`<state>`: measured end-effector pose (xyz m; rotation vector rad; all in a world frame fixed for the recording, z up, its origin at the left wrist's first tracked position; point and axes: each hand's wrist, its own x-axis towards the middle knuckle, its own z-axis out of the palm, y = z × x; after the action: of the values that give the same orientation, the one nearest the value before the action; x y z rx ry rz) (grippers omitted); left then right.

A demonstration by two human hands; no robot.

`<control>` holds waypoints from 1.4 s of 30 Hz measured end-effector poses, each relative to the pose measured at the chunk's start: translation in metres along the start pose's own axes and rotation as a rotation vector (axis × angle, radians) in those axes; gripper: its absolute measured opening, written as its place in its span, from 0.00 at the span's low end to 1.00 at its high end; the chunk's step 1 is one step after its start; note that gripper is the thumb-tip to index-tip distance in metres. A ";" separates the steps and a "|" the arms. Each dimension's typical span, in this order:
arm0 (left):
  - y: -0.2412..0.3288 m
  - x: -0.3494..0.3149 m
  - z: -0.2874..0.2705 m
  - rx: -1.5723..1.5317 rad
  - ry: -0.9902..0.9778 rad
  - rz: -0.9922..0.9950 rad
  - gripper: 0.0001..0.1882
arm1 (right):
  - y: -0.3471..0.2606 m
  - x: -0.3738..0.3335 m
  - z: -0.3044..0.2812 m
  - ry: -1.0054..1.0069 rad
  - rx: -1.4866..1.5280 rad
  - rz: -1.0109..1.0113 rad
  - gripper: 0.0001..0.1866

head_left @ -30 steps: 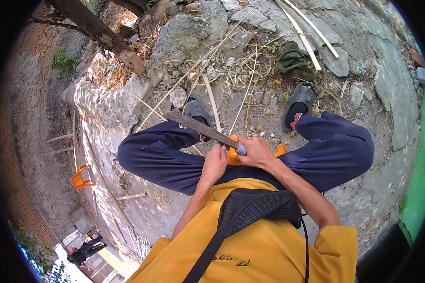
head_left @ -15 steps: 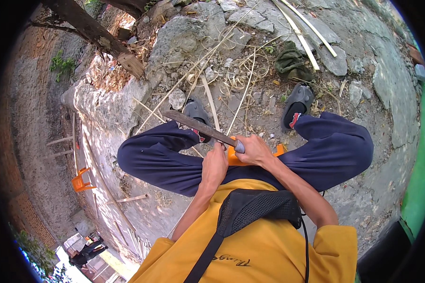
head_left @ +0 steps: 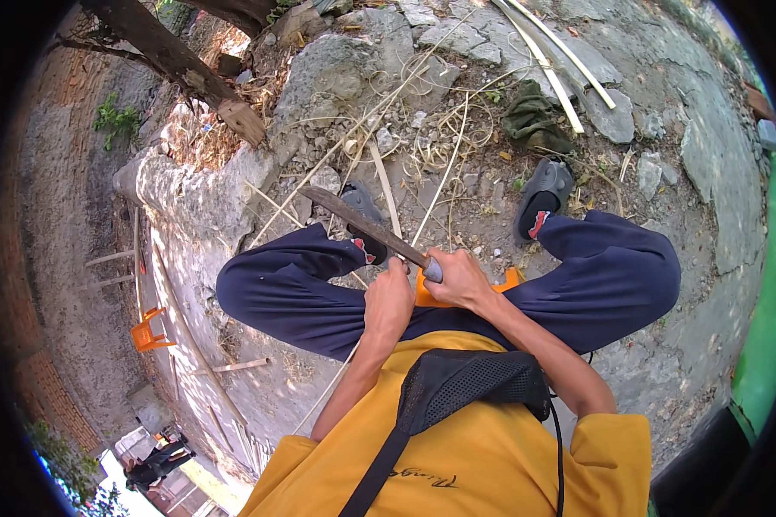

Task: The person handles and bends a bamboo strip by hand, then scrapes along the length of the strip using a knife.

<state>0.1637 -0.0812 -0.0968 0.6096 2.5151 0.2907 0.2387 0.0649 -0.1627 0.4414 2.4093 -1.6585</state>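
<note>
At frame centre, my right hand (head_left: pixel 461 277) grips a rusty knife (head_left: pixel 366 227), blade pointing upper left. My left hand (head_left: pixel 390 297) is closed around a thin bamboo strip (head_left: pixel 440 185) beside it.

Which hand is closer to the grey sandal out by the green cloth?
Right. The right hand, gripping the knife handle, sits below and left of the grey sandal. The left hand lies farther left, beside the right one, pinching a thin cane strip.
</note>
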 end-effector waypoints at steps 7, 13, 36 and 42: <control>0.007 0.001 -0.006 0.027 -0.016 -0.016 0.09 | -0.004 0.005 -0.004 0.006 0.021 0.041 0.17; 0.008 0.001 -0.011 0.019 -0.013 0.001 0.09 | -0.008 0.003 -0.003 0.020 -0.008 0.020 0.18; 0.006 0.005 -0.011 -0.005 0.050 0.087 0.09 | -0.014 0.012 -0.006 0.112 0.055 0.045 0.16; 0.005 0.004 -0.014 -0.023 0.042 0.090 0.08 | -0.017 0.012 -0.011 0.058 0.027 0.042 0.16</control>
<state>0.1546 -0.0755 -0.0851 0.7159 2.5246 0.3692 0.2221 0.0715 -0.1474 0.5476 2.4040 -1.6847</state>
